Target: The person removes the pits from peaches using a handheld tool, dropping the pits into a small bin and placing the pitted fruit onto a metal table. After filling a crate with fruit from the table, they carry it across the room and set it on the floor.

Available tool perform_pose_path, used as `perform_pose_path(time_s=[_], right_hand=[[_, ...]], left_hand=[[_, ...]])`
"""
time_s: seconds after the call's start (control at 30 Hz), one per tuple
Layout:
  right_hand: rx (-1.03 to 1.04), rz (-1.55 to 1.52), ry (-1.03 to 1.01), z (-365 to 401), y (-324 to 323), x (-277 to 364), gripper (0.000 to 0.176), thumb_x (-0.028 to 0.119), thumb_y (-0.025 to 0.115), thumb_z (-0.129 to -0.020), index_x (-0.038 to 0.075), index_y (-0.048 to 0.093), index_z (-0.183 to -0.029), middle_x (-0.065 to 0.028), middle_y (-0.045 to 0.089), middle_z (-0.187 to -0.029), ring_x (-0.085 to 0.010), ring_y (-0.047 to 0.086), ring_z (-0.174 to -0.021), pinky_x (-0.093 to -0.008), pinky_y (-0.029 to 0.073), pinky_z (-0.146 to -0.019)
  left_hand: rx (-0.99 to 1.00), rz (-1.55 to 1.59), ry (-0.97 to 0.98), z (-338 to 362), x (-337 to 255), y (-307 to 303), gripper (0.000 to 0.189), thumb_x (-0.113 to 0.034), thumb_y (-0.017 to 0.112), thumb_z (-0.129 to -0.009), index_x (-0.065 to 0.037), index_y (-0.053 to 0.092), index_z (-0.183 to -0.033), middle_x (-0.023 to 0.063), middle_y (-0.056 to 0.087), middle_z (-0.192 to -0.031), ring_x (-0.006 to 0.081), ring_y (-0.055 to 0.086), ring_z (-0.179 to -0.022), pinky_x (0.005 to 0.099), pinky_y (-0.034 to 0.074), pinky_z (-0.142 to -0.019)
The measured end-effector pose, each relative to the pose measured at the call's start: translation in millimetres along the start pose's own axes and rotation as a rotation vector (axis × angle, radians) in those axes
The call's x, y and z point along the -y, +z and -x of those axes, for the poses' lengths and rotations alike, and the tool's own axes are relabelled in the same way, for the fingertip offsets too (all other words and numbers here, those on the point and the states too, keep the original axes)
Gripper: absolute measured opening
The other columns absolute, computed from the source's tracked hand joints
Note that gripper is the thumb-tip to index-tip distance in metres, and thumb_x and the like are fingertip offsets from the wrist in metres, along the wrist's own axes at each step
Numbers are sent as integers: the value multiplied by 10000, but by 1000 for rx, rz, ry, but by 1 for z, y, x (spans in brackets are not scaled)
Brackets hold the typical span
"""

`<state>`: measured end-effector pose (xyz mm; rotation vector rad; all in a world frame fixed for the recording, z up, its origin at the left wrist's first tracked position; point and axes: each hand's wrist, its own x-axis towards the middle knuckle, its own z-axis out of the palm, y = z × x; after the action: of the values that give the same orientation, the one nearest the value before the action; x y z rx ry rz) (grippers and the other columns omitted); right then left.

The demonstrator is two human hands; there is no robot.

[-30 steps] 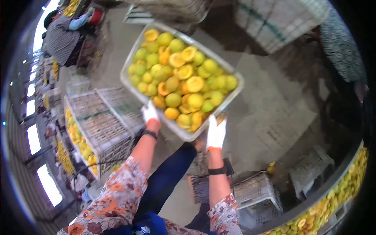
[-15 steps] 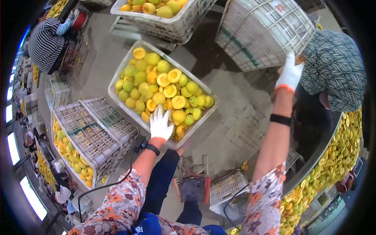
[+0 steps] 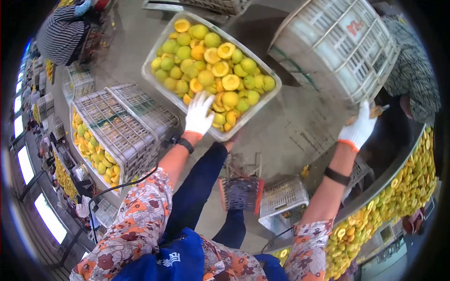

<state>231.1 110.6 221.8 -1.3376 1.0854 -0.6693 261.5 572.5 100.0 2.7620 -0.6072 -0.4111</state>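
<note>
My left hand, in a white glove, rests with fingers spread on halved yellow peaches near the close edge of a full plastic crate. My right hand, gloved too, grips the lower corner of a tilted white slatted crate with red marking. A small tool with a wooden handle also sticks out of that hand; its working end is too small to make out. The tilted crate's inside is turned away from me.
A slatted crate of peaches lies on its side at left. A long metal-edged table heaped with peach halves curves along the right. A co-worker is beyond the tilted crate. Near my feet are a low stool and a smaller crate.
My right hand has drawn the tilted crate toward me. My left hand stays on the peaches. The view has shifted, so the full crate appears higher up.
</note>
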Motion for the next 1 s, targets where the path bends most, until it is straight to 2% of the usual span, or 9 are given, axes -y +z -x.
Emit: perform_pose_path(time_s=[0.07, 0.3, 0.53, 0.57, 0.7, 0.8, 0.87, 0.93, 1.0], right_hand=[[-45, -1, 13, 32, -38, -7, 535, 137, 702, -934, 15, 470, -1401, -29, 589, -1138, -100, 535, -874, -269, 455, -773], [-185, -27, 100, 90, -150, 10, 529, 119, 687, -940, 10, 468, -1408, 15, 521, -782, -65, 367, -463, -220, 295, -435], [-281, 202, 101, 146, -278, 41, 579, 137, 678, -935, -34, 451, -1439, -69, 633, -1126, -52, 351, -451, -221, 280, -398], [-284, 212, 103, 157, -280, 54, 554, 151, 667, -951, -40, 463, -1429, -8, 608, -855, -45, 292, -417, -227, 248, -389], [-128, 374, 69, 211, -287, 64, 433, 45, 624, -957, -39, 526, -1371, -70, 602, -1230, -155, 563, -1116, -307, 441, -1018], [2, 650, 50, 261, -277, 38, 371, 38, 640, -949, -22, 584, -1310, -82, 662, -1215, -136, 615, -1065, -302, 493, -964], [149, 794, 125, 287, -266, 24, 435, 193, 743, -894, 49, 619, -1285, -158, 678, -1043, -289, 666, -990, -375, 533, -858], [237, 787, -197, 312, -249, -13, 490, 223, 781, -825, 62, 628, -1262, -158, 622, -897, -348, 598, -864, -454, 485, -792], [286, 922, -318, 327, -222, -40, 580, 200, 764, -778, 13, 571, -1292, -141, 606, -848, -357, 559, -783, -477, 433, -719]], left_hand=[[6, 92, -75, 18, -7, -4, 569, -133, 652, -864, -145, 541, -1422, 184, 487, -1494, 377, 430, -1403, 452, 358, -1169], [8, 312, -171, 67, -29, -12, 488, -101, 657, -890, -67, 576, -1370, 195, 568, -1413, 356, 517, -1333, 422, 401, -1137], [271, 717, -271, 68, -131, -26, 441, -112, 600, -978, -35, 546, -1409, 150, 604, -1378, 219, 565, -1289, 347, 414, -1112], [317, 924, -251, 66, -159, -35, 438, -117, 577, -995, -23, 530, -1421, 143, 590, -1394, 216, 549, -1301, 348, 402, -1121], [500, 1386, -161, 80, -250, -53, 540, -244, 474, -1050, -18, 369, -1529, 149, 410, -1557, 255, 390, -1440, 392, 300, -1193], [476, 1583, -51, 102, -294, -33, 647, -355, 453, -1059, -20, 263, -1578, 168, 280, -1635, 284, 285, -1509, 424, 200, -1241], [466, 1505, -120, 121, -300, -11, 676, -413, 450, -1057, -35, 260, -1584, 142, 269, -1640, 272, 276, -1508, 402, 203, -1243], [484, 1449, -137, 130, -298, 5, 691, -443, 449, -1056, -43, 258, -1587, 130, 264, -1643, 265, 272, -1507, 391, 204, -1244], [573, 1421, -591, 109, -291, 28, 728, -523, 454, -1038, -80, 279, -1588, 98, 324, -1615, 264, 334, -1471, 393, 259, -1225]])
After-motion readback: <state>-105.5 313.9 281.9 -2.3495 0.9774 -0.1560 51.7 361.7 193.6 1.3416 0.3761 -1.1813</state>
